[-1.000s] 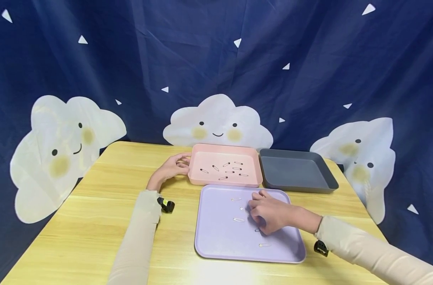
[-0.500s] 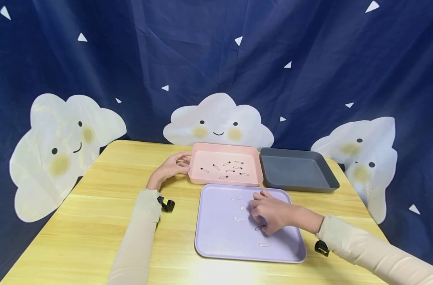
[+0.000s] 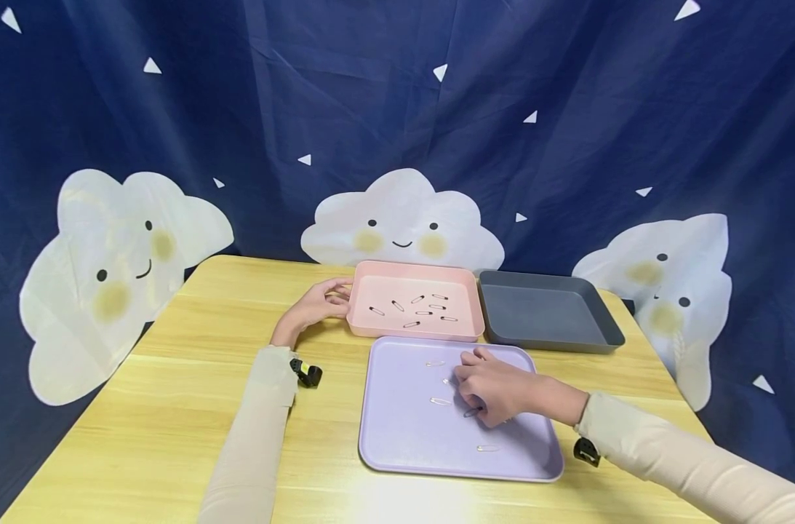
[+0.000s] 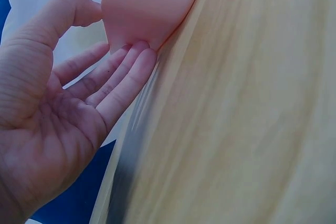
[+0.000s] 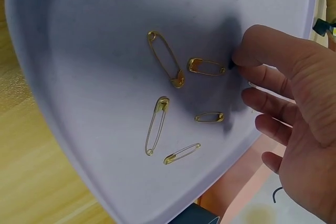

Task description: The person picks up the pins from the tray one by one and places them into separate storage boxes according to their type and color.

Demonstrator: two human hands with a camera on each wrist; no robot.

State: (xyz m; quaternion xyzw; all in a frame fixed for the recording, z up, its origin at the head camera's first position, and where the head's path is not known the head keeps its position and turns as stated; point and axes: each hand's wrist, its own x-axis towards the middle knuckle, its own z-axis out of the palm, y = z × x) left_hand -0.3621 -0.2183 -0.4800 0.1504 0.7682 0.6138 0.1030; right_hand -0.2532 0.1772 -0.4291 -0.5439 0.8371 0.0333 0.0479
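Note:
My right hand (image 3: pixel 495 389) is low over the lavender tray (image 3: pixel 397 444), thumb and index finger pinching a dark safety pin (image 3: pixel 472 413). In the right wrist view only a small black bit of it shows at the fingertips (image 5: pixel 242 56). Gold safety pins (image 5: pixel 157 124) of differing sizes lie spread on the tray beside that hand. My left hand (image 3: pixel 317 304) rests at the left end of the pink tray (image 3: pixel 413 336). Its thumb (image 4: pixel 79 9) touches the rim and its extended fingers meet the outer wall. Several black-headed safety pins (image 3: pixel 412 324) lie inside the pink tray.
A dark grey tray (image 3: pixel 544 309) stands right of the pink one, at the table's back. The lavender tray sits in front of both on the wooden table (image 3: pixel 142 407). A blue curtain (image 3: pixel 371 87) with white clouds hangs behind the table.
The dark safety pin has shifted slightly up and left at my right fingertips, after coming further out from behind the hand. My left hand has stayed against the pink tray.

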